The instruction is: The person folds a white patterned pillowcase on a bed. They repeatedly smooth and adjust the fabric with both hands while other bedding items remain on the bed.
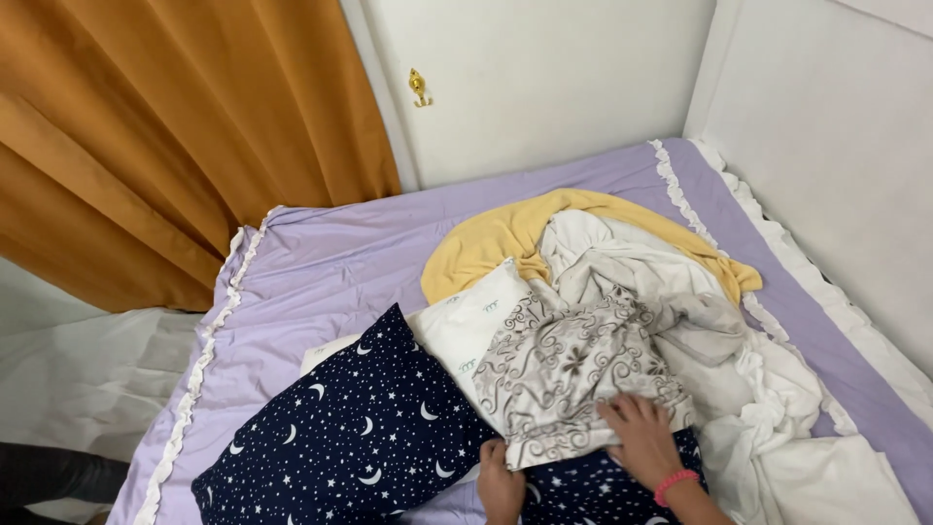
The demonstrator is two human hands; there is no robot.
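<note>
Both hands work the grey patterned cloth (pixel 573 374): left hand (pixel 501 483) pinches its near hem, right hand (pixel 641 437) lies spread flat on it; soft, light, best gripped at corners

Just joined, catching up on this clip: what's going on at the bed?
A person leans over a bed with a lilac sheet, both hands on a grey swirl-patterned cloth. The right hand lies flat on its near edge; the left hand grips the edge beside it. The cloth lies over a navy pillow with moons and stars and a white pillow. Behind it sit a heap of white laundry and a yellow cloth.
</note>
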